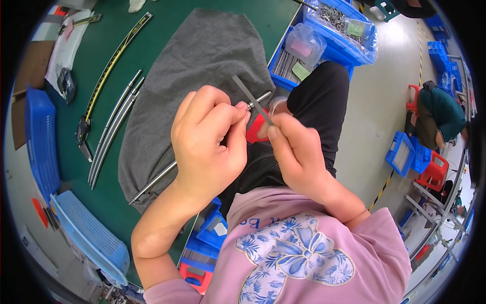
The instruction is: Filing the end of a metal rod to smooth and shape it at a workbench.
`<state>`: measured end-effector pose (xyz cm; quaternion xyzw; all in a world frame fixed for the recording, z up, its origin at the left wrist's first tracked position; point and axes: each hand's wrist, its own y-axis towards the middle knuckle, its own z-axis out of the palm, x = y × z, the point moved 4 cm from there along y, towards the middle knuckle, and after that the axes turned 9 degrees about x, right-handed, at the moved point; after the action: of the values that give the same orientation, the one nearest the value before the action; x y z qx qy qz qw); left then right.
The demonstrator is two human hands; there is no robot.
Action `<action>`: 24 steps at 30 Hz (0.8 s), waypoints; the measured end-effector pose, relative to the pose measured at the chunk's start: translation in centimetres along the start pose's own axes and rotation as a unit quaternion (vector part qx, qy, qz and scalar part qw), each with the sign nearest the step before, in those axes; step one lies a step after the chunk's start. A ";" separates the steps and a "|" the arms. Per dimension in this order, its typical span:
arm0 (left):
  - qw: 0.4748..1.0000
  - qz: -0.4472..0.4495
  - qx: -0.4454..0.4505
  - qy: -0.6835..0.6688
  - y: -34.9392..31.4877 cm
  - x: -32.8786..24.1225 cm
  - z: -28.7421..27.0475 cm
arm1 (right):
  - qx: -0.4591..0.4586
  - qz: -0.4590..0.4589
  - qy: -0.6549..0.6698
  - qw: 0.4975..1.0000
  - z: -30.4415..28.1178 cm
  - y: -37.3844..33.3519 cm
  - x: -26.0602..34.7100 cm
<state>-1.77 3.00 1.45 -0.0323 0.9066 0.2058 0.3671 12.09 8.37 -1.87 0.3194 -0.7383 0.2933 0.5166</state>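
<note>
My left hand (208, 134) is closed round a slim, shiny metal rod (158, 180), pinching it close to its stepped far end. The rod slants from lower left to upper right across a grey cloth (197, 55), and my palm hides its middle. In my right hand (298, 152), thumb and fingers grip a thin flat grey strip that looks like a small file (246, 91). It crosses over the rod just beyond my left fingertips; whether the two touch, I cannot tell.
On the green table (167, 20), several similar rods (115, 120) lie left of the cloth, beside a long caliper (104, 76). Blue baskets (43, 137) line the left edge. Blue bins (349, 53) of metal parts stand upper right. Another person (440, 114) bends over at far right.
</note>
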 end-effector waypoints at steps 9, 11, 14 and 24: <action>1.000 0.008 0.008 0.015 0.2 -0.3 0.0 | 0.002 0.004 0.053 0.999 0.1 0.4 0.1; 1.000 0.011 0.007 0.020 -0.1 -0.3 0.0 | 0.023 0.042 0.105 0.993 0.3 1.5 0.6; 1.000 -0.002 0.008 0.005 0.1 -0.1 0.0 | -0.015 0.030 0.092 0.995 0.5 -0.7 -0.5; 1.000 0.003 0.009 0.009 0.0 -0.3 0.0 | 0.029 0.105 0.158 0.981 0.6 -1.4 -0.9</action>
<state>-1.56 2.99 1.66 -0.0280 0.9116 0.1985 0.3588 13.06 7.24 -2.72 0.2043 -0.6680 0.4142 0.5834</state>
